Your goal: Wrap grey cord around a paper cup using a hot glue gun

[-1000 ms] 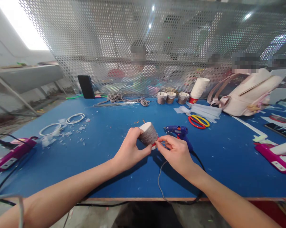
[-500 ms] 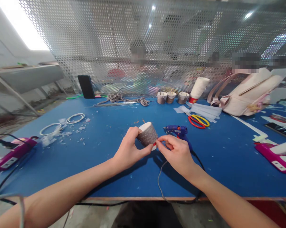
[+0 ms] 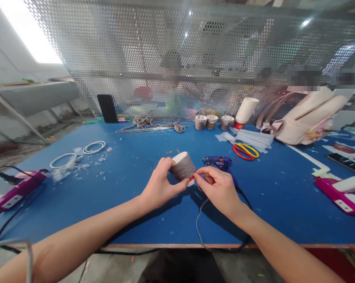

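Note:
My left hand [image 3: 161,184] grips a paper cup [image 3: 183,167] wrapped in grey cord, thumb at its near rim and fingers on its far side. The cup is tilted, its white end up and to the left. A patch of red shows low on the cup beside my right fingertips. My right hand [image 3: 220,188] pinches the grey cord [image 3: 197,222] against the cup's lower right; the cord's loose length hangs down to the table edge. Just behind my right hand lies a blue glue gun [image 3: 218,161], its handle partly hidden.
Red and yellow scissors [image 3: 245,151] lie right of the glue gun, near translucent strips [image 3: 254,139]. Wrapped small cups [image 3: 212,122], a cup stack [image 3: 247,110] and grey cord bundles [image 3: 145,122] line the mesh screen. White rings [image 3: 94,147] and a power strip [image 3: 17,192] are left.
Both hands keep nearly the same hold on the cup. The right fingers shift only slightly at its lower edge, and the view turns a little.

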